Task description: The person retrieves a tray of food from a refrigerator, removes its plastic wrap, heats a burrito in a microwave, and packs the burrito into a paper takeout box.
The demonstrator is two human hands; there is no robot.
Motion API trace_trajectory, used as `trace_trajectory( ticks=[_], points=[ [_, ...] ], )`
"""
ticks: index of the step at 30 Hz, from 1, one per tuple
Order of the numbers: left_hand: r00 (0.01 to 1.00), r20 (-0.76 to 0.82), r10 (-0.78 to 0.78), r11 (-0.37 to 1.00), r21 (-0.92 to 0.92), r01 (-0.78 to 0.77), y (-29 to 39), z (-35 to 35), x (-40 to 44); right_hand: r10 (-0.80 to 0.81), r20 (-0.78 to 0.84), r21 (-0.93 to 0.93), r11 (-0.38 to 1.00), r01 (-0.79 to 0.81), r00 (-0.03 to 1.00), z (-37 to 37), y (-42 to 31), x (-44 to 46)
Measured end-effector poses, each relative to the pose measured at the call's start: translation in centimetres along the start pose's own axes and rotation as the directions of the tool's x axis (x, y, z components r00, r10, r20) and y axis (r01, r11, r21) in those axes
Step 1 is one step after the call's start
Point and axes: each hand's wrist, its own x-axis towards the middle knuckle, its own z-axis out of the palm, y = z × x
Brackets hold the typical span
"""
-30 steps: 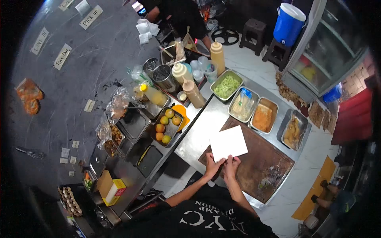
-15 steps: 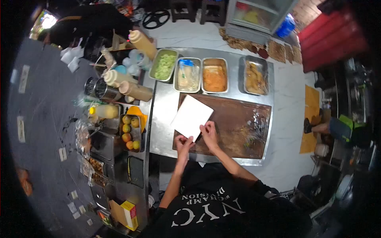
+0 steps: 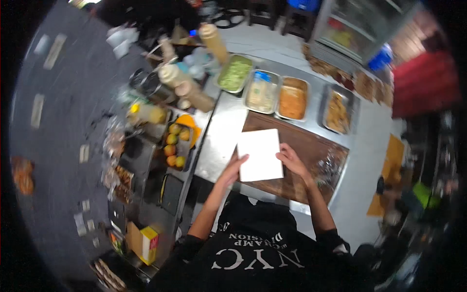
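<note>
A white square sheet [image 3: 260,155], flat and blank on top, is held over the left part of a brown cutting board [image 3: 311,151]. My left hand [image 3: 233,169] grips its left edge, thumb on top. At the right edge, my right hand [image 3: 292,159] pinches it with thumb and fingers. Beyond the board stand metal trays: shredded green vegetable [image 3: 235,74], a bag with a blue label [image 3: 261,91], an orange filling [image 3: 293,99] and yellowish-brown food pieces [image 3: 336,113].
Squeeze bottles [image 3: 214,44] stand at the back left. Left of the metal table are a tray of round fruit [image 3: 176,145], a yellow-capped bottle [image 3: 147,114] and an open carton [image 3: 144,243]. A glass-door fridge [image 3: 348,29] stands beyond. At right, a person's leg is partly visible.
The sheet has turned and lies squarer to my body. My hands have moved apart from its near corner to its two opposite sides. The camera view has swung.
</note>
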Motion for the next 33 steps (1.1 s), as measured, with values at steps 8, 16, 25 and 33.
trace_trajectory(
  ticks=[8, 16, 25, 33],
  points=[
    [0.984, -0.128, 0.127, 0.929, 0.362, -0.072, -4.1, 0.5, -0.5, -0.004, -0.034, 0.092, 0.996, 0.007, 0.999, -0.8, 3.7, 1.1],
    [0.995, -0.103, -0.003, 1.0, 0.018, 0.005, -3.5, 0.8, -4.6, 0.053, -0.125, 0.045, 0.998, -0.048, 0.991, -0.2, 3.6, 1.1],
    [0.984, -0.175, 0.024, 0.998, -0.044, -0.032, -5.0, 0.9, -3.8, 0.024, -0.062, 0.106, 0.994, -0.018, 0.998, -1.0, 4.9, 1.5],
    [0.987, -0.158, 0.014, 0.999, -0.034, -0.019, -5.9, 0.8, -3.3, 0.041, -0.06, 0.123, 0.992, -0.033, 0.997, -1.3, 5.1, 1.4]
  ],
)
